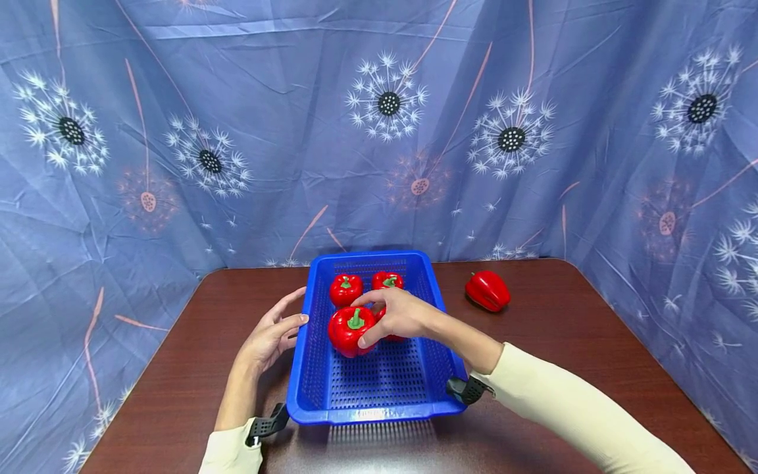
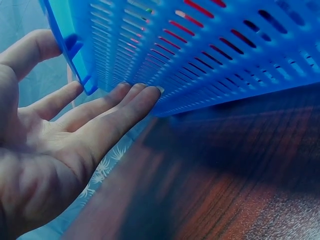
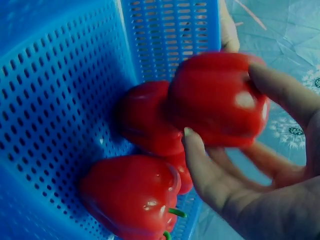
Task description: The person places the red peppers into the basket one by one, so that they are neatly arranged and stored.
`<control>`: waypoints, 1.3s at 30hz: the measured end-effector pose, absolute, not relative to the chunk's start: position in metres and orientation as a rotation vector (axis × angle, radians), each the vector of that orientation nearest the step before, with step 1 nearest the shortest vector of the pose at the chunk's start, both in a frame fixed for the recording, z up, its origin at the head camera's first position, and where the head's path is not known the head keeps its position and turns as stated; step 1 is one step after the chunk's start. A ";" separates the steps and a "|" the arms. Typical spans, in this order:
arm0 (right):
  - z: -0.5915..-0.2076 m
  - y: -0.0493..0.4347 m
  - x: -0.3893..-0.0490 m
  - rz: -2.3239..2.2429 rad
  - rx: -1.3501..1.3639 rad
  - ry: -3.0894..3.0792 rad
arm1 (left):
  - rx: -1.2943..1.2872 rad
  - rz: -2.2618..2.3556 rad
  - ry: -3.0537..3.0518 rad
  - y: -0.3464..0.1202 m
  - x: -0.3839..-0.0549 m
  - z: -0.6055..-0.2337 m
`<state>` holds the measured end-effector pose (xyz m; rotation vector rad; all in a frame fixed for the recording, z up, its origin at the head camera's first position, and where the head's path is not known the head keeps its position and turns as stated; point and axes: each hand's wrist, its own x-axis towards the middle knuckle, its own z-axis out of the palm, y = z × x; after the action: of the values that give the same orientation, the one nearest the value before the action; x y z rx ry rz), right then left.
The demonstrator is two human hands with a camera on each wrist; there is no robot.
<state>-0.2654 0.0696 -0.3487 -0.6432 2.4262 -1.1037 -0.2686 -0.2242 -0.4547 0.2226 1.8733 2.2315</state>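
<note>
My right hand grips a red bell pepper with a green stem, holding it over the blue basket. In the right wrist view, thumb and fingers lie on either side of this pepper. Beneath it, other red peppers rest in the basket, one partly hidden by the hand. Two of them, a left one and a right one, show at the basket's far end. My left hand is at the basket's left side, its extended fingers touching the perforated wall and its thumb near the rim.
One more red pepper lies on its side on the brown table, right of the basket. A blue curtain with dandelion prints hangs behind and beside the table. Each wrist wears a black band.
</note>
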 end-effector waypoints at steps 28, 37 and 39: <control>-0.372 0.047 -0.268 -0.847 -0.809 2.299 | 0.235 2.230 1.854 -0.224 -0.268 -0.452; -0.374 0.045 -0.266 -0.752 -0.807 2.313 | 0.233 2.227 1.861 -0.225 -0.269 -0.453; -0.375 0.045 -0.267 -0.746 -0.791 2.299 | 0.229 2.229 1.856 -0.225 -0.269 -0.454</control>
<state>-0.2665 0.0448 -0.3751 -0.7908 2.2990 -0.7461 -0.2685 -0.2246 -0.4538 0.2291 1.8561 2.2295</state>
